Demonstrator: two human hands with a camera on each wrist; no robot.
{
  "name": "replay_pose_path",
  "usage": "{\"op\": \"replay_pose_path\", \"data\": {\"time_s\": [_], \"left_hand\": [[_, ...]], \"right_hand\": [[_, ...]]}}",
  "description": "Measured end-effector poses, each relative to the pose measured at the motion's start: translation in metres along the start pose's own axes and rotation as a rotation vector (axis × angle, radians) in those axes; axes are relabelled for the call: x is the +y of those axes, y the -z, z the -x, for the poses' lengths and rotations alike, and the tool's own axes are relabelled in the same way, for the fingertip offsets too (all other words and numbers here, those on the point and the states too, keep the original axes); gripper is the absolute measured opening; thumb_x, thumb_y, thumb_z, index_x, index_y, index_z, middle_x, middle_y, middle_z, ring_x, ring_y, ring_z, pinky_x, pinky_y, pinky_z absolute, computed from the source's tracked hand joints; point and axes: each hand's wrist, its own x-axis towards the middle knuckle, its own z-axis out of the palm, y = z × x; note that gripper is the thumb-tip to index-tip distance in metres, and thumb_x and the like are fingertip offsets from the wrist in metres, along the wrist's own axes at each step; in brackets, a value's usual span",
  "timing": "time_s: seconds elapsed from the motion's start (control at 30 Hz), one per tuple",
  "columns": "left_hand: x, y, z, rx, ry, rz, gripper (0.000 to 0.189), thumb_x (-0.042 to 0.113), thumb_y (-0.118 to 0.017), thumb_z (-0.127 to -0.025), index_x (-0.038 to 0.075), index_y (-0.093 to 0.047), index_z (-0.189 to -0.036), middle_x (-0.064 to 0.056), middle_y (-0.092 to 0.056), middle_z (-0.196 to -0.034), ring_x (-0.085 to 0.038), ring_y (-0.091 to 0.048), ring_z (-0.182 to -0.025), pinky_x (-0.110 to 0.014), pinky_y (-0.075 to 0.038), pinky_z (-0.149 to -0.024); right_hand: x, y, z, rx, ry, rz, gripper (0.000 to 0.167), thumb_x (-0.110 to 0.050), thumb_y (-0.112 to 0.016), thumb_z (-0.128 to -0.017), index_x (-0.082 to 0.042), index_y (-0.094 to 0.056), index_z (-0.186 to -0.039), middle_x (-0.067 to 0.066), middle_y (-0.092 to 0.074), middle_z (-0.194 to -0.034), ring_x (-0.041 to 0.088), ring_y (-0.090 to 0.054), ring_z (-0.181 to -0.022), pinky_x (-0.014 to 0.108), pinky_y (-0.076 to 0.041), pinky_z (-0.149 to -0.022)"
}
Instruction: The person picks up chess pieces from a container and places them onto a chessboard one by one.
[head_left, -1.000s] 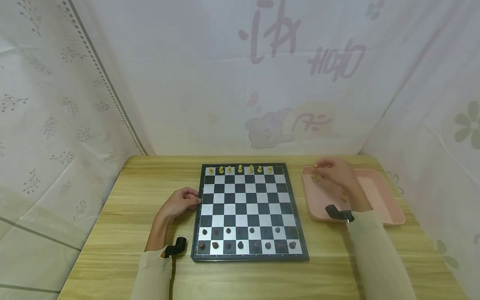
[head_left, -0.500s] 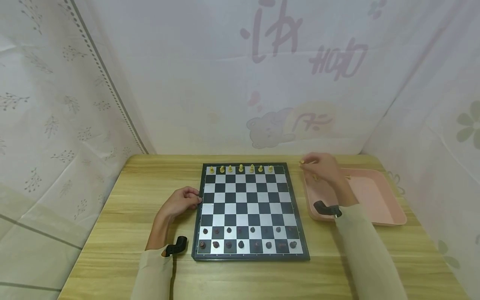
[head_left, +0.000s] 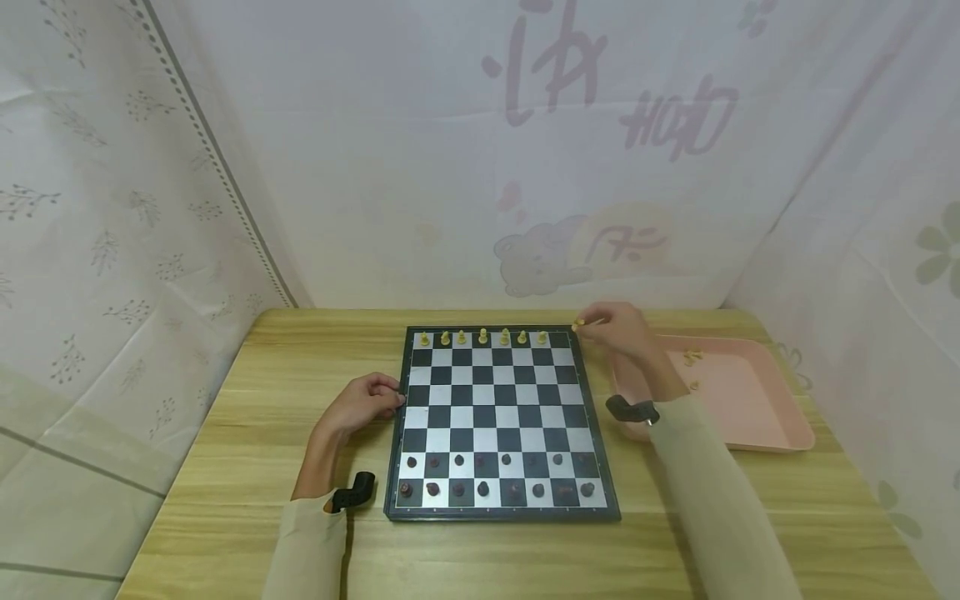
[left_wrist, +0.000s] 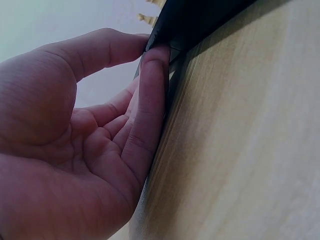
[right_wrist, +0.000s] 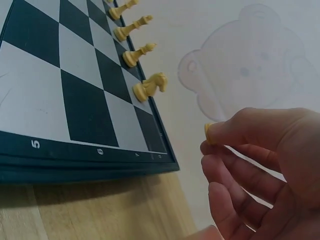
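Note:
A black-and-white chessboard (head_left: 493, 417) lies flat on the table. My left hand (head_left: 367, 400) holds its left edge; in the left wrist view the thumb and a fingertip pinch the black rim (left_wrist: 187, 22). At the board's far right corner, my right hand (head_left: 619, 330) pinches a small yellow chess piece (right_wrist: 208, 134) between thumb and fingers, which hide most of it. Yellow pieces stand along the far row, a knight (right_wrist: 150, 86) being the nearest to the right hand. Dark red pieces (head_left: 483, 489) fill two rows on the near side.
A pink tray (head_left: 757, 392) stands right of the board, partly behind the right forearm, with several yellow pieces (head_left: 692, 357) in it. The wooden table (head_left: 300, 333) ends at a patterned cloth (head_left: 420, 208) behind and at both sides.
My right hand has moved left from over the pink tray to the board's far right corner, carrying the yellow chess piece. The left hand stays on the board's edge.

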Motion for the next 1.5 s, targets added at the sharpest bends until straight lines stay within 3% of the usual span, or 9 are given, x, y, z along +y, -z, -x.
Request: {"op": "replay_pose_path", "data": {"time_s": [0.3, 0.6, 1.17, 1.5], "left_hand": [[-0.003, -0.001, -0.002, -0.005, 0.009, 0.002, 0.032, 0.001, -0.076, -0.1, -0.012, -0.062, -0.126, -0.012, -0.072, -0.096, -0.018, -0.067, -0.084, -0.028, -0.058, -0.076], [-0.004, -0.001, -0.002, 0.002, -0.002, -0.014, 0.034, 0.002, -0.077, -0.1, -0.012, -0.061, -0.126, -0.011, -0.072, -0.095, -0.018, -0.067, -0.084, -0.03, -0.058, -0.076], [-0.002, 0.0, -0.001, 0.002, -0.016, -0.014, 0.033, 0.002, -0.077, -0.1, -0.012, -0.062, -0.125, -0.011, -0.072, -0.095, -0.018, -0.066, -0.083, -0.03, -0.058, -0.076], [-0.002, 0.0, -0.001, 0.0, -0.008, -0.001, 0.031, 0.001, -0.076, -0.1, -0.012, -0.062, -0.125, -0.011, -0.072, -0.095, -0.018, -0.067, -0.083, -0.03, -0.059, -0.076]], "right_hand": [[-0.004, -0.01, -0.011, -0.022, 0.008, 0.029, 0.017, -0.009, -0.082, -0.097, 0.001, -0.078, -0.11, 0.018, -0.077, -0.11, 0.032, -0.074, -0.095, 0.035, -0.059, -0.076], [-0.008, -0.022, -0.016, -0.065, -0.015, 0.134, 0.016, -0.014, -0.081, -0.097, -0.003, -0.08, -0.108, 0.011, -0.077, -0.106, 0.036, -0.071, -0.105, 0.046, -0.057, -0.087], [-0.005, -0.035, -0.019, -0.054, 0.026, 0.217, 0.01, -0.006, -0.08, -0.095, 0.0, -0.08, -0.104, 0.014, -0.077, -0.103, 0.036, -0.071, -0.099, 0.049, -0.059, -0.085], [0.005, -0.026, -0.017, -0.024, 0.029, 0.184, 0.021, -0.005, -0.071, -0.097, -0.001, -0.079, -0.117, 0.014, -0.078, -0.107, 0.037, -0.072, -0.102, 0.05, -0.059, -0.088]]}}
